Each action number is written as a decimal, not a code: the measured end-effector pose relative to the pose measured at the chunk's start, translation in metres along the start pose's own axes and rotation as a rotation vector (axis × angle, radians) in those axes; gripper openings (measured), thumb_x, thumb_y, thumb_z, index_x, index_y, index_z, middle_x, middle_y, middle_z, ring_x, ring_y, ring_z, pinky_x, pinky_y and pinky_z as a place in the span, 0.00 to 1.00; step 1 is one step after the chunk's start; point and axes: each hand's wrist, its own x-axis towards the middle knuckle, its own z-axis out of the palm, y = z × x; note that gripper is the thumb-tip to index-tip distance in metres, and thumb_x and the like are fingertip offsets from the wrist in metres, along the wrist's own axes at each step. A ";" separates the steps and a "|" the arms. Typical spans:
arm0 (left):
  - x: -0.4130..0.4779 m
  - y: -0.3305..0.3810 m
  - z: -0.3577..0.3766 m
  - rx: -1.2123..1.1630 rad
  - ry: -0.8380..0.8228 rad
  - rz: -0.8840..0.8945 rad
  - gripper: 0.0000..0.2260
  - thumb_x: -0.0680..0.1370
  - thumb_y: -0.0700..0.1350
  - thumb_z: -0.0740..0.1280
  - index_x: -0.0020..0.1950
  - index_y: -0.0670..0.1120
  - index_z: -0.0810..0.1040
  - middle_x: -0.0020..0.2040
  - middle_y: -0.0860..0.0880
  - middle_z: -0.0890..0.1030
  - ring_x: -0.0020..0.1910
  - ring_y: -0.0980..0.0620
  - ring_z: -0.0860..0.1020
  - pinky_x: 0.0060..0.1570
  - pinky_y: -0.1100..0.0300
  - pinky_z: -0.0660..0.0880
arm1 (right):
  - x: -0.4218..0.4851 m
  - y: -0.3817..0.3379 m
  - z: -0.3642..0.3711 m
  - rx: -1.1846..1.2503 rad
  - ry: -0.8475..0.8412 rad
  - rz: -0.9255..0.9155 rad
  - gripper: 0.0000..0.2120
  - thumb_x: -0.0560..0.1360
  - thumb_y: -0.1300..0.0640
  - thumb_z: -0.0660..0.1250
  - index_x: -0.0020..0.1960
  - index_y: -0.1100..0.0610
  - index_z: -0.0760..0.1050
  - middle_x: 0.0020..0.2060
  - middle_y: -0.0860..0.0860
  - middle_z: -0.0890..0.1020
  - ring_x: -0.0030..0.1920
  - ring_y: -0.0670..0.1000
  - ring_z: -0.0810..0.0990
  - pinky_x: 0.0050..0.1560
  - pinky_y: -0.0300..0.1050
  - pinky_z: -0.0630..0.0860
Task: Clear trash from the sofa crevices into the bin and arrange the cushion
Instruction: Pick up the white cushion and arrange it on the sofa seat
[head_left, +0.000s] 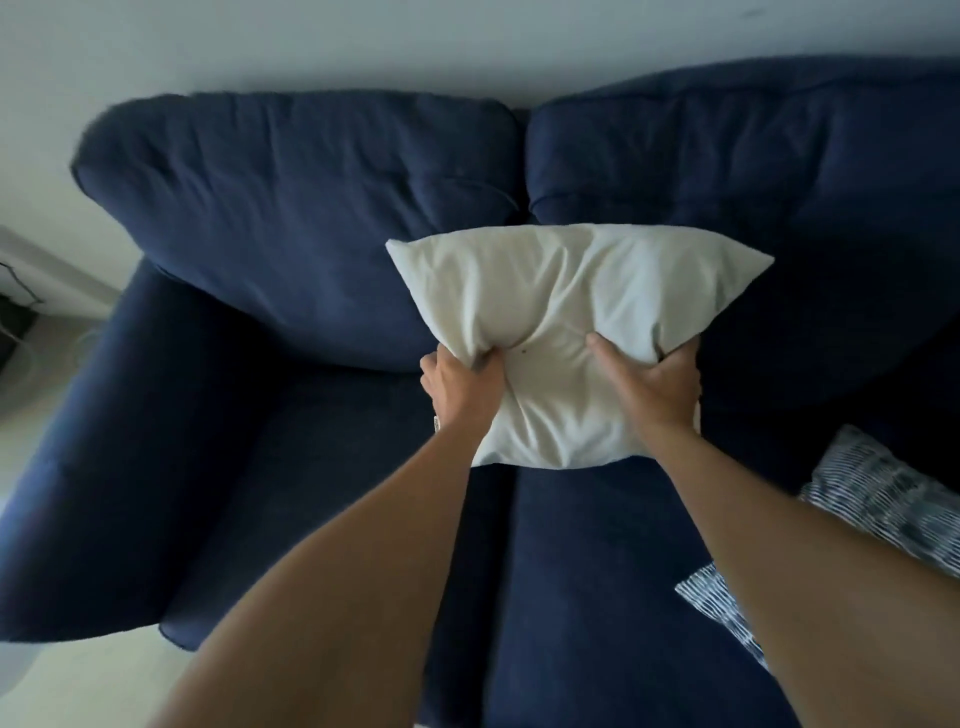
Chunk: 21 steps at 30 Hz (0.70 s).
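A white cushion is held up over the middle of the dark blue sofa, in front of the gap between the two back cushions. My left hand grips its lower left edge, fingers bunching the fabric. Gripping the lower right edge is my right hand, with the thumb pressed on the front face. The crevice between the two seat cushions runs down below the white cushion. No trash and no bin show in the head view.
A blue-and-white patterned cushion lies on the right seat, partly behind my right forearm. The sofa's left armrest borders pale floor. A white wall is behind the sofa. Dark objects sit at the far left edge.
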 end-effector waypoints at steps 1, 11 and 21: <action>0.006 0.000 -0.018 -0.014 0.013 -0.004 0.20 0.73 0.52 0.68 0.61 0.45 0.71 0.62 0.44 0.70 0.64 0.44 0.66 0.53 0.55 0.62 | -0.008 -0.011 0.012 0.004 -0.017 -0.021 0.43 0.58 0.35 0.76 0.66 0.50 0.66 0.55 0.40 0.75 0.59 0.48 0.77 0.67 0.52 0.72; 0.116 -0.072 -0.184 -0.038 0.002 0.028 0.18 0.72 0.51 0.71 0.53 0.46 0.66 0.52 0.48 0.74 0.55 0.45 0.76 0.54 0.51 0.75 | -0.092 -0.056 0.181 0.086 -0.018 -0.004 0.35 0.66 0.36 0.66 0.67 0.52 0.65 0.61 0.50 0.77 0.61 0.55 0.77 0.65 0.58 0.73; 0.200 -0.144 -0.273 -0.039 -0.054 0.119 0.47 0.57 0.60 0.81 0.68 0.49 0.62 0.61 0.53 0.72 0.61 0.52 0.73 0.61 0.55 0.73 | -0.156 -0.052 0.323 0.122 0.041 0.036 0.28 0.66 0.43 0.73 0.58 0.54 0.66 0.54 0.49 0.78 0.52 0.51 0.80 0.56 0.51 0.79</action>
